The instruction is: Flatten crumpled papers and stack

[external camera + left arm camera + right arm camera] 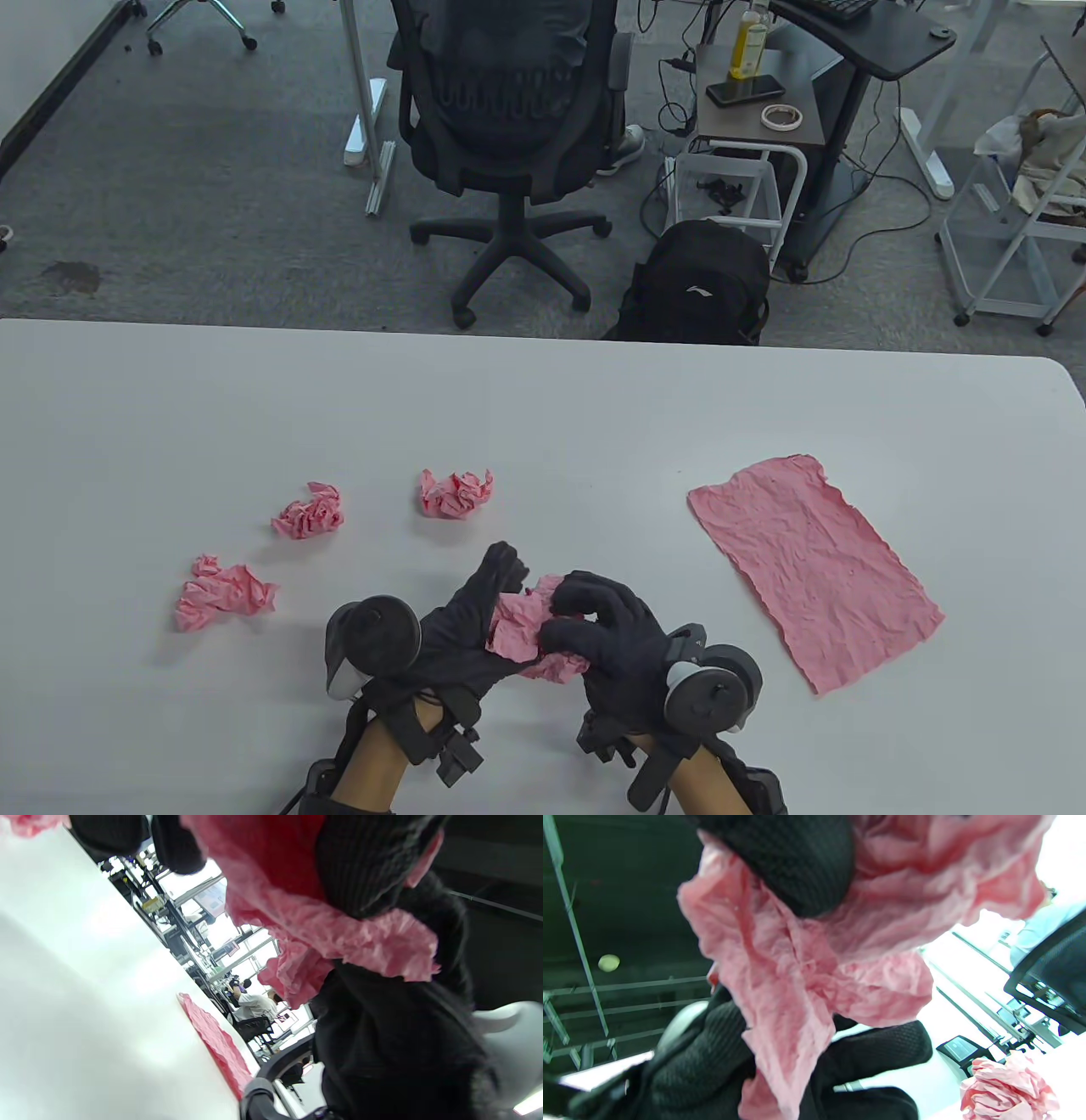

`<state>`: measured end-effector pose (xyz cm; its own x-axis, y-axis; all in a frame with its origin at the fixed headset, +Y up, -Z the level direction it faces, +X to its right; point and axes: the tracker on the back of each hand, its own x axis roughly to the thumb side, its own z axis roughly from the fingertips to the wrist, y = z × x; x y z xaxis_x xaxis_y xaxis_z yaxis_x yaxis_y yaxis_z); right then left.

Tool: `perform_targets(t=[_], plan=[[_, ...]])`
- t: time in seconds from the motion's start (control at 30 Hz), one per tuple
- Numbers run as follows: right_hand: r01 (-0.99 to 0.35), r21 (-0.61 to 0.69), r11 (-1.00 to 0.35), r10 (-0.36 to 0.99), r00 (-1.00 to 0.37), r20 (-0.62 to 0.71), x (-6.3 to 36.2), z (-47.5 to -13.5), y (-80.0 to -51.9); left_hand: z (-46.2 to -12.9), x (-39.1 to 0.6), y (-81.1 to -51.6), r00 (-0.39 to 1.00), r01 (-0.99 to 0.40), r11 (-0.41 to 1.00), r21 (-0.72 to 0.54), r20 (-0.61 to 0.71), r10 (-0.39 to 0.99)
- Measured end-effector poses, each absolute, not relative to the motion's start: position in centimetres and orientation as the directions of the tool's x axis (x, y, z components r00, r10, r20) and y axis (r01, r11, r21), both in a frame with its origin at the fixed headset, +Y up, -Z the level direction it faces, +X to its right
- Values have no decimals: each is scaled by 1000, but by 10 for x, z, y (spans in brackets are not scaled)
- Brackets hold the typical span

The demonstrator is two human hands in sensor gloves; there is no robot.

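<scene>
Both hands are on one crumpled paper at the near middle of the desk: my left hand has its fingers curled round the paper's left side, my right hand pinches its right side, and the wad hangs between them, seemingly lifted just off the surface. It's partly opened, still bunched, so I judge I'm mid-unfolding.

Now the relation that matters: the flattened sheet lies to the right of my hands, well apart, its long axis running from far-left to near-right. My right hand is the nearer one, so once this piece is smoothed it should travel rightward and be turned to match that slant.

Count time: one flattened sheet, one paper in my grip, and three crumpled balls waiting, one at near left, one further back, one at far centre.
</scene>
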<state>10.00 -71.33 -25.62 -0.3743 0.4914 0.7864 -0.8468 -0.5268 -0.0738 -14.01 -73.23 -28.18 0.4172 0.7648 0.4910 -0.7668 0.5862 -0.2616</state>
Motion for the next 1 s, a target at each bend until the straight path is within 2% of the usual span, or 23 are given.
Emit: perform_targets(t=[0.07, 0.13, 0.27, 0.37, 0.43, 0.53, 0.63, 0.7, 0.77, 0.83, 0.9, 1.0], plan=[[-814, -140, -564, 404, -420, 813, 95, -252, -711, -281, -144, -732, 472, -799, 585, -139, 457, 754], [-773, -169, -612, 346, -454, 821, 93, -250, -710, -283, -153, -734, 455, -841, 533, -90, 415, 788], [-664, -238, -709, 278, -573, 771, 98, -255, -712, -287, -177, -745, 127, -981, 163, -106, 283, 951], [-616, -202, -761, 319, -626, 711, 104, -264, -716, -292, -182, -753, -61, -981, -18, -193, 221, 973], [-600, -203, -774, 332, -657, 677, 108, -268, -719, -292, -184, -754, -113, -980, -76, -185, 202, 973], [-586, -149, -797, 380, -677, 630, 112, -274, -724, -295, -183, -754, -93, -976, -45, -213, 223, 970], [-546, -58, -836, 423, -707, 567, 117, -280, -729, -295, -181, -755, -182, -955, -118, -274, 223, 958], [-543, 88, -835, 500, -682, 534, 123, -285, -732, -294, -181, -754, -184, -960, -126, -249, 228, 956], [-593, 265, -760, 633, -585, 508, 130, -290, -734, -293, -184, -751, -78, -982, -28, -188, 264, 961], [-673, 361, -646, 752, -478, 454, 136, -292, -734, -290, -186, -745, 52, -991, 88, -100, 321, 946], [-762, 353, -542, 810, -363, 461, 137, -291, -732, -287, -184, -740, 122, -988, 149, -49, 360, 925], [-847, 228, -481, 797, -314, 516, 123, -285, -730, -288, -172, -739, 141, -969, 207, -136, 383, 913]])
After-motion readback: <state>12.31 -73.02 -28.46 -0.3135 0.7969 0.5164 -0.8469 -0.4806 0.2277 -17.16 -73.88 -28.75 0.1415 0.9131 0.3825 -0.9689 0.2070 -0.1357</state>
